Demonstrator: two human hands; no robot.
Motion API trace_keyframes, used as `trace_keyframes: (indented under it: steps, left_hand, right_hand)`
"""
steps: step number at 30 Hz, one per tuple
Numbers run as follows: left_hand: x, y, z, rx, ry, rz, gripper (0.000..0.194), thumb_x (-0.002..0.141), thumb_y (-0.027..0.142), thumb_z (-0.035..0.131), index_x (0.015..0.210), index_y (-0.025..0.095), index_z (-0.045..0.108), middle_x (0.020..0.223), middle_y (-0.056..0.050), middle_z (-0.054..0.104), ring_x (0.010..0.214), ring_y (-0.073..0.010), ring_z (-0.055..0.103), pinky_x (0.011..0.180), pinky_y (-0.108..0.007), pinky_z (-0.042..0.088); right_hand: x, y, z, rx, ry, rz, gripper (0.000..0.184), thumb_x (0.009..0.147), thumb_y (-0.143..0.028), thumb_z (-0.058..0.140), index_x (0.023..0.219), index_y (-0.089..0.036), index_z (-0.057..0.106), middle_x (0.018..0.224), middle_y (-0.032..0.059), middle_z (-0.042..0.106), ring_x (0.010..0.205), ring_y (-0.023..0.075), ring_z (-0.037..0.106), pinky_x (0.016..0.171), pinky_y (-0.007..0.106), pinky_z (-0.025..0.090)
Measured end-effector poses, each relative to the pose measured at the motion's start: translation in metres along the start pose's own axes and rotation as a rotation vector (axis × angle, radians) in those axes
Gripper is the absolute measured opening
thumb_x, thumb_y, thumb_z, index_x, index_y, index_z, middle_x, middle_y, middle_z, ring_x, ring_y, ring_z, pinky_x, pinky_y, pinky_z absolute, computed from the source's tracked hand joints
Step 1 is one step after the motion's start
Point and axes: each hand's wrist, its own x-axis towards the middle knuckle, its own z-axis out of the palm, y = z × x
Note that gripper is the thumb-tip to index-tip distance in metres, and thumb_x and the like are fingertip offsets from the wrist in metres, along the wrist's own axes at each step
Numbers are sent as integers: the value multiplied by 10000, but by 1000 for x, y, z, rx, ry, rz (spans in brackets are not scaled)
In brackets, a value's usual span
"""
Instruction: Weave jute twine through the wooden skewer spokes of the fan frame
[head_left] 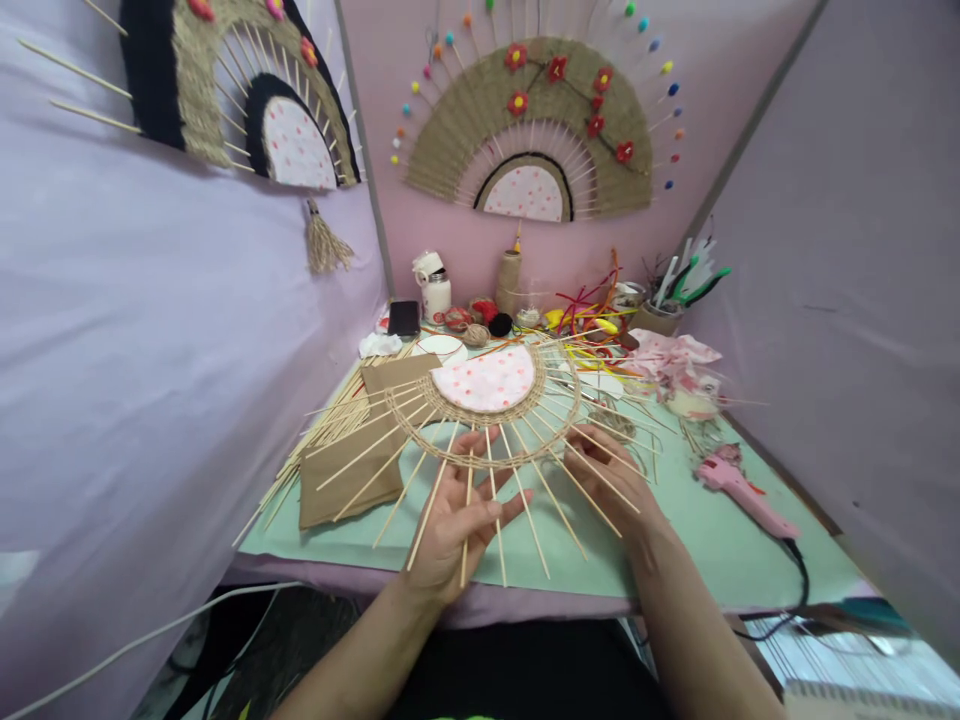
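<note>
The pale green tabletop [739,557] carries the work, its near half left mostly to the hands, with supplies pushed toward the back, probably to spare elbow room. Two finished-looking pieces hang above it: the back display [450,140] and the side display [201,90], perhaps put there as patterns to glance at.

The fan [484,382] is held above the tabletop's middle, spokes [531,521] toward the person, which seems to bring its cord ring [426,448] within easy reach. Left of it lies a brown sheet [337,490], beside loose sticks [330,425].

The left hand [451,510] bears the fan from below: its fingers are loosely spread behind the spokes, the thumb in front, likely steadying without bending them. The right hand [611,497] has its fingers curled nearly closed at the ring's right side; whether they pinch ring or cord I cannot tell.

The glue gun [746,495] rests far right, clear of the spokes. At the back stand a twine cone [508,283] and a smaller black ball [500,325].
</note>
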Motion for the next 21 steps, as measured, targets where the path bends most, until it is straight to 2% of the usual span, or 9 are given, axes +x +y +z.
trace_keyframes:
  steps: [2, 4, 8, 12, 14, 16, 17, 19, 21]
  left_hand:
    - [1, 4, -2, 5, -13, 3, 576, 637, -2, 621, 1104, 317, 511, 1434, 11, 316, 1236, -296, 402, 959, -501, 418]
    - [5, 7, -6, 12, -28, -16, 585, 630, -2, 621, 1109, 317, 512, 1435, 10, 317, 1238, -294, 401, 975, -495, 401]
    - [20, 16, -19, 28, -88, -37, 628, 626, 0, 611, 1153, 322, 494, 1444, 0, 307, 1248, -289, 395, 994, -478, 384]
    - [47, 33, -26, 56, -154, -40, 609, 629, -24, 580, 1132, 310, 501, 1448, 2, 307, 1228, -270, 425, 998, -460, 382]
    - [61, 43, -26, 66, -181, -35, 607, 619, -38, 572, 1117, 303, 504, 1444, 1, 317, 1210, -261, 448, 1000, -460, 376]
    - [74, 50, -25, 69, -209, -31, 607, 616, -44, 569, 1112, 299, 499, 1436, -5, 334, 1198, -259, 463, 993, -457, 382]
    - [79, 53, -26, 69, -220, -34, 606, 617, -46, 568, 1113, 297, 496, 1433, -8, 341, 1194, -260, 468, 984, -451, 391]
    - [86, 56, -27, 63, -232, -46, 602, 623, -45, 565, 1115, 294, 494, 1431, -8, 345, 1187, -261, 476, 957, -424, 420]
    - [89, 56, -31, 48, -233, -64, 592, 631, -43, 565, 1115, 292, 500, 1435, -2, 340, 1182, -257, 482, 906, -370, 460]
  right_hand:
    - [5, 0, 0, 76, 31, -40, 418, 594, -373, 753, 946, -202, 606, 791, 21, 592, 637, 122, 518, 588, 250, 421]
    - [9, 0, 1, 103, 30, -70, 382, 613, -362, 747, 931, -208, 602, 825, 23, 595, 680, 131, 532, 627, 259, 425]
    - [14, -3, 7, -6, -15, -108, 282, 696, -371, 688, 906, -200, 610, 824, 33, 602, 754, 159, 548, 667, 272, 427]
    - [27, -6, 14, -12, 26, -172, 383, 662, -377, 714, 989, -215, 601, 927, 46, 616, 814, 178, 557, 688, 282, 438]
    - [38, -11, 19, 40, 36, -161, 413, 641, -386, 724, 1001, -225, 601, 944, 40, 616, 783, 165, 554, 663, 269, 436]
    - [49, -17, 24, 122, 9, -108, 410, 642, -402, 717, 996, -229, 605, 845, 12, 607, 654, 119, 520, 584, 236, 410]
    - [53, -21, 27, 165, -24, -78, 406, 647, -416, 709, 991, -224, 609, 744, -11, 577, 569, 93, 470, 530, 220, 380]
    - [61, -28, 33, 242, -115, -41, 409, 650, -448, 697, 968, -203, 618, 552, -64, 424, 450, 59, 324, 443, 200, 292]
    - [66, -33, 39, 291, -190, -32, 420, 637, -474, 697, 927, -178, 626, 489, -96, 253, 422, 50, 208, 404, 200, 210]
